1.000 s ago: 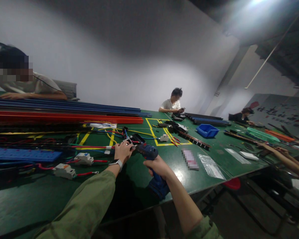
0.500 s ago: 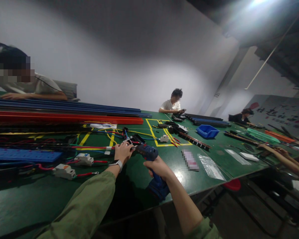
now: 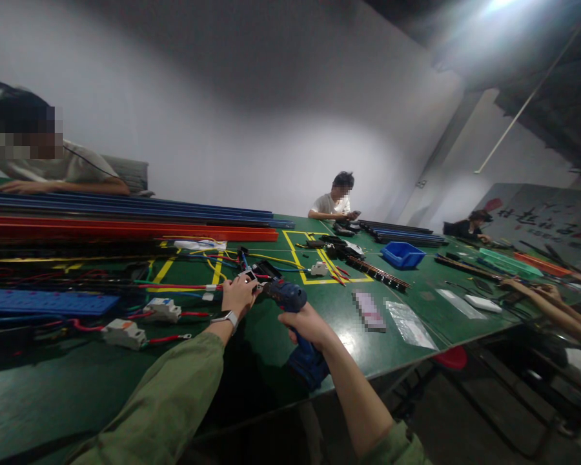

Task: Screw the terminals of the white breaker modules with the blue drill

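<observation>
My right hand (image 3: 308,325) is wrapped round the grip of a blue cordless drill (image 3: 295,326) whose nose points left. At the drill's tip my left hand (image 3: 237,294), with a white watch on the wrist, is closed on a small grey circuit breaker (image 3: 248,276) with red and blue wires running from it. Both hands work over the green table (image 3: 271,336), near its front edge. Two more breakers (image 3: 124,333) with red wires lie to the left.
Long red and blue rails (image 3: 126,229) lie across the back left, with a blue strip (image 3: 43,301) in front. A blue bin (image 3: 403,254), plastic bags and yellow floor-tape squares sit right. Other people sit at the far side, and another person's arms (image 3: 554,310) reach in at right.
</observation>
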Motion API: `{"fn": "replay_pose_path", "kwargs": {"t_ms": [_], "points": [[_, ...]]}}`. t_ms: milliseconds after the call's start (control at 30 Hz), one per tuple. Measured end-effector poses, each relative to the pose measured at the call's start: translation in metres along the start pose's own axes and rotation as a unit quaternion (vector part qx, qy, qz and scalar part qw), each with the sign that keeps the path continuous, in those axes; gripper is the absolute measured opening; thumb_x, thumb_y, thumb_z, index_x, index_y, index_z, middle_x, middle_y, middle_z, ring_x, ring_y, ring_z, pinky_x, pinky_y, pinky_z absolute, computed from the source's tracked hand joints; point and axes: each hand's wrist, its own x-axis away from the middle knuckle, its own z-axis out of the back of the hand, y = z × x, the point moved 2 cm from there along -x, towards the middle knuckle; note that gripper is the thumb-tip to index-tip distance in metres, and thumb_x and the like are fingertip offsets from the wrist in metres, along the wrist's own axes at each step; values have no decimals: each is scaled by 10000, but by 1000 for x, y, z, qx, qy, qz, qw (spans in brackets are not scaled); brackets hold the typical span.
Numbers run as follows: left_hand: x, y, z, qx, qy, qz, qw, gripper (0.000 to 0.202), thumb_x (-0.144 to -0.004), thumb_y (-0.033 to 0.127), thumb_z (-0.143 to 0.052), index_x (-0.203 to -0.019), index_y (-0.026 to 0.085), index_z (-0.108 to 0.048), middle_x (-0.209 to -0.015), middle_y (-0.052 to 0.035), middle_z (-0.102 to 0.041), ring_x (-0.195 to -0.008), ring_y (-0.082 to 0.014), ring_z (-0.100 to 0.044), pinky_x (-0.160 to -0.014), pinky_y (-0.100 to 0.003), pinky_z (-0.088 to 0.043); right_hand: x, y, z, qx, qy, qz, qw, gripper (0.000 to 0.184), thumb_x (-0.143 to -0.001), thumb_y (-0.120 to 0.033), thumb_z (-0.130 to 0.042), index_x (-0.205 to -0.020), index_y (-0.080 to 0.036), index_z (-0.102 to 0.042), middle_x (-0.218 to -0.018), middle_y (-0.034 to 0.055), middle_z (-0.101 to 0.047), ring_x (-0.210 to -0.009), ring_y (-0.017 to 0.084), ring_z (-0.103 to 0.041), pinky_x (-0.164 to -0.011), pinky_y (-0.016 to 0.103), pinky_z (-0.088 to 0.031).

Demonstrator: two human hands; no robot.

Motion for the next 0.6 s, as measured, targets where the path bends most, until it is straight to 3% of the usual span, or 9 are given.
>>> {"fn": "replay_pose_path", "kwargs": {"t_ms": [600], "points": [[0, -1, -3, 9, 13, -3, 1000, 280, -922, 469, -513, -1058, 345, -724, -1178, -73, -639, -1071, -278, -530, -944, -473, -265, -5, 5, 3, 11, -19, 12, 1000, 89, -791, -207, -624, -843, -178, -558, -464, -81, -482, -384, 91, -469, -390, 182, -355]]}}
